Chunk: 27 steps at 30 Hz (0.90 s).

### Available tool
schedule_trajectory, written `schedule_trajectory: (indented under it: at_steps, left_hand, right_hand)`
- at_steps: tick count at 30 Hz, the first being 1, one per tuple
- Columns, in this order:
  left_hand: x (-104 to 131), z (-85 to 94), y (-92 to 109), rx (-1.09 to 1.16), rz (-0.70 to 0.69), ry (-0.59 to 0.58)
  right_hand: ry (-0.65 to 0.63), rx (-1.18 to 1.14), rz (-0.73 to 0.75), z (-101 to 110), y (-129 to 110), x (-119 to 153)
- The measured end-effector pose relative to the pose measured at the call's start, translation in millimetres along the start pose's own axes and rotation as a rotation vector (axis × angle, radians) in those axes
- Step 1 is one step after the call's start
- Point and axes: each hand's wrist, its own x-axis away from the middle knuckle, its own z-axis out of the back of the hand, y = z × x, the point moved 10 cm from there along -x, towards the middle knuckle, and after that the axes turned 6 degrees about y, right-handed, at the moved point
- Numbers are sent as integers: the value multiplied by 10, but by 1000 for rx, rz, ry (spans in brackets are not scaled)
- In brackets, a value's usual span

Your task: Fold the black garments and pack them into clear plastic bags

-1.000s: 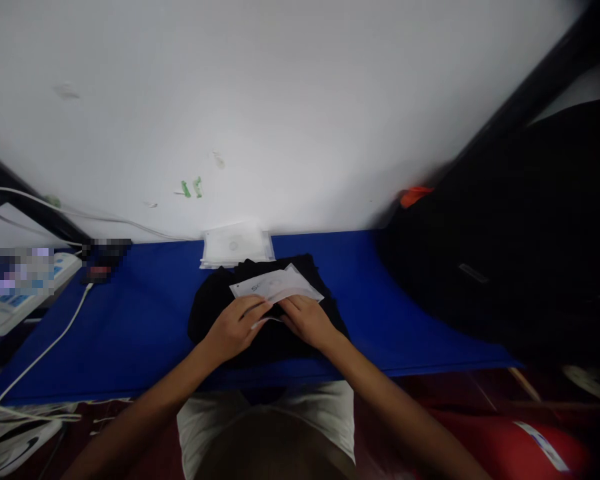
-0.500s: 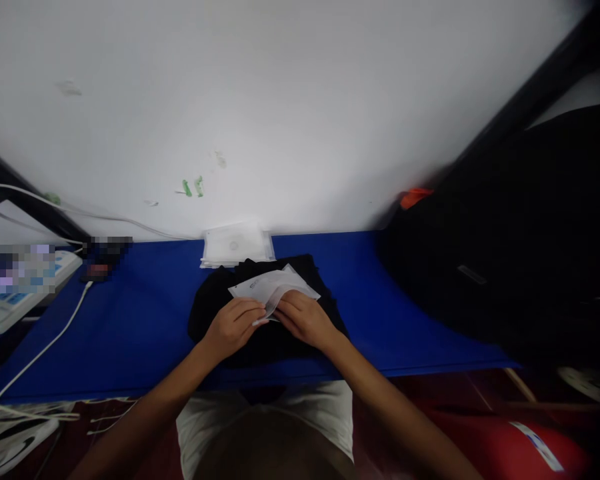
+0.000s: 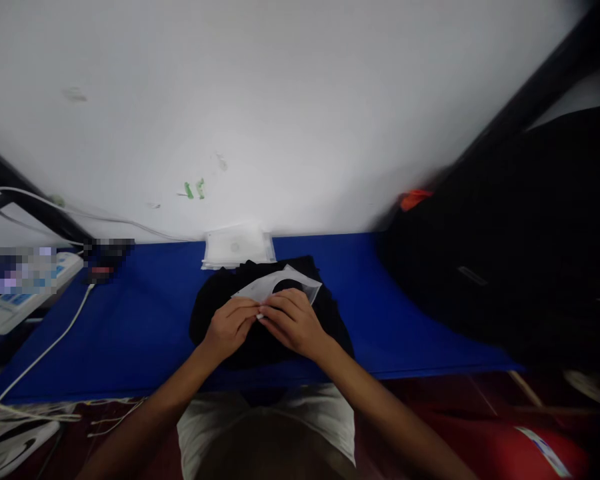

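Observation:
A translucent white bag [image 3: 260, 287] lies over a pile of black cloth [image 3: 210, 300] on the blue surface. My left hand [image 3: 233, 325] pinches the bag's near edge, fingers closed. Touching it at the fingertips, my right hand [image 3: 294, 322] is also closed on that edge. A dark round patch shows in the bag just above my right fingers. Behind the cloth, against the wall, rests a stack of similar white bags [image 3: 239, 247].
A blue-covered table [image 3: 370, 300] spans the view. At the left are a white box-like device [image 3: 10, 303], a dark item with a white cable [image 3: 70, 320]. A large black mass [image 3: 510, 247] fills the right. Something red [image 3: 530, 447] is below.
My right hand has moved slightly left, and its fingertips now meet my left hand's. The bag's near flap is no longer raised, and a dark patch has come into view there.

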Motion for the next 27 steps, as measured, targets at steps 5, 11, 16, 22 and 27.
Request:
schedule_trajectory:
  at_steps: [5,11,16,22,27]
  left_hand:
    - [-45,-26,18,-33,0,-11]
    - [-4,-82,16,-35,15,-56]
    - [21,-70,-53,-19,76,-44]
    - [-97,106,-89,-41,69,32]
    - [-235,363,-123,-124,40,159]
  right_hand:
    - [30,32,36,9,-17,40]
    - [-40,61,23,-83,-2,88]
    - [-39,128,9,-103,97,100]
    - [-82,245,-21,43,440,101]
    - [-93,325,-113,261,767,88]
